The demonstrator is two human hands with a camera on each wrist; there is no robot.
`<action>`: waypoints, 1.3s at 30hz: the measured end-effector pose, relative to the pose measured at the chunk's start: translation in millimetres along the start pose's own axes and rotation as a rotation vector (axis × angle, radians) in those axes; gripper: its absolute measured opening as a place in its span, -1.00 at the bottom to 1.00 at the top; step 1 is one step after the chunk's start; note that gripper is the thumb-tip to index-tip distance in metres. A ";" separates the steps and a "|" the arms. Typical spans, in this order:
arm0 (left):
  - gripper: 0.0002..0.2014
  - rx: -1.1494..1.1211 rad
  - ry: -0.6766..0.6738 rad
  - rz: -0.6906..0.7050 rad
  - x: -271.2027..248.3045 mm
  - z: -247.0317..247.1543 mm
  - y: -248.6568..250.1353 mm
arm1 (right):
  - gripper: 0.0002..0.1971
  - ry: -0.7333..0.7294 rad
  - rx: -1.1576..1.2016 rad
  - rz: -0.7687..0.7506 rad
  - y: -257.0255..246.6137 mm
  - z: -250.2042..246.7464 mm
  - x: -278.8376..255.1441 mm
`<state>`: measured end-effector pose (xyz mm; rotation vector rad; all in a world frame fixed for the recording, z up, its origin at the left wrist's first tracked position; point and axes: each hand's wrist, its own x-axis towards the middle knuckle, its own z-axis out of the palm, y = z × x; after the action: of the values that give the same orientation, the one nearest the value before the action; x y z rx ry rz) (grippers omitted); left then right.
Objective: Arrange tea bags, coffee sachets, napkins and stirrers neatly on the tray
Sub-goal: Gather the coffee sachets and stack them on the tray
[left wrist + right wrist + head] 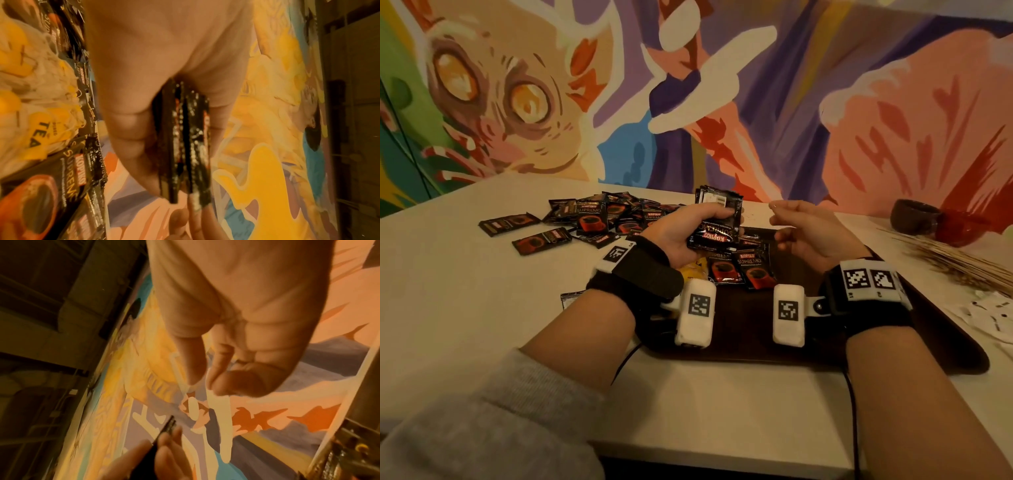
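My left hand grips a stack of black Kopiko coffee sachets upright above the far edge of the dark brown tray. The left wrist view shows the stack edge-on, pinched between thumb and fingers. More sachets lie on the tray beside yellow tea bags, and the tea bags also show in the left wrist view. My right hand hovers just right of the stack, fingers loosely curled and holding nothing. In the right wrist view its fingers are bare.
A loose pile of sachets lies on the white table left of the tray. Wooden stirrers and white napkins lie to the right. A dark cup and a red bowl stand against the painted wall.
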<state>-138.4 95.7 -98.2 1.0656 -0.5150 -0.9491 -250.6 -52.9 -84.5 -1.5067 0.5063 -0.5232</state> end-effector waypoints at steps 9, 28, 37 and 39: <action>-0.77 0.061 -0.017 0.155 0.8 -1.4 -1.3 | -0.85 -0.264 -0.054 -0.171 -3.1 9.6 -13.1; -0.81 0.007 0.144 0.003 -2.5 -6.0 10.2 | -0.70 -0.195 0.016 -0.391 4.4 11.8 -5.9; -0.87 0.040 0.207 0.097 -0.2 -8.2 11.1 | -0.77 -0.187 0.172 -0.294 3.5 14.1 -4.5; -0.85 0.045 0.216 0.106 -0.1 -7.2 11.0 | -0.75 -0.202 0.117 -0.296 3.9 15.6 -3.7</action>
<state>-128.6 101.3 -91.4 1.1548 -0.4113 -0.7217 -244.0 -38.2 -88.4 -1.5098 0.0925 -0.6105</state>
